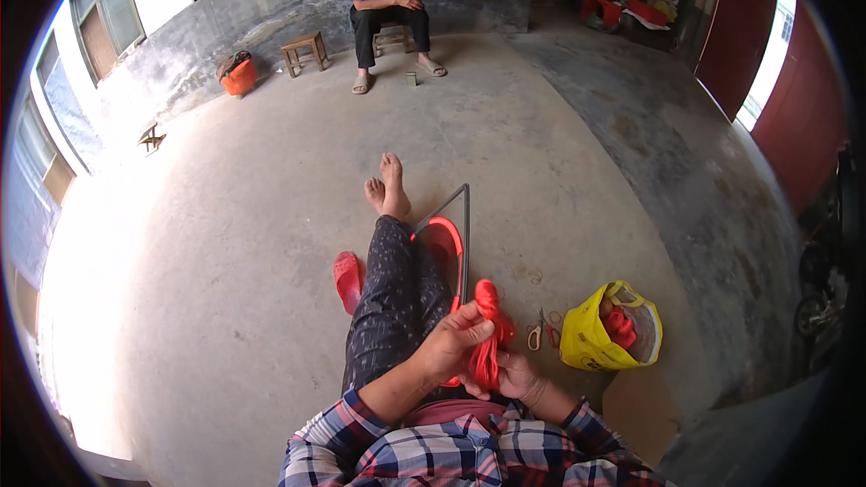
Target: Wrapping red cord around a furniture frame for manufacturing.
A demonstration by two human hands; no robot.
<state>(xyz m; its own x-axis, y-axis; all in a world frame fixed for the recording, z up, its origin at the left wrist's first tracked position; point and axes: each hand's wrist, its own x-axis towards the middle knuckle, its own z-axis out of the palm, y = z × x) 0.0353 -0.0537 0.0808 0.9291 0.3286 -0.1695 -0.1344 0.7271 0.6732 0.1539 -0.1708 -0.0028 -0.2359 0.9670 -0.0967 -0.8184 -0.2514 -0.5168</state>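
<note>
Over my lap, my left hand pinches the upper part of a red cord bundle, its fingers closed near the rounded top. Lower down, my right hand is closed around the hanging strands of the same bundle. A dark metal frame, partly wrapped in red, rests against my legs; my hands hide its lower end. To the right on the floor lie orange-handled scissors and a red-handled tool. Beside them stands a yellow bag with red material inside.
A red slipper lies left of my outstretched legs. Across the floor a person sits on a stool, with a small box by the feet. A wooden stool and an orange bucket stand along the wall.
</note>
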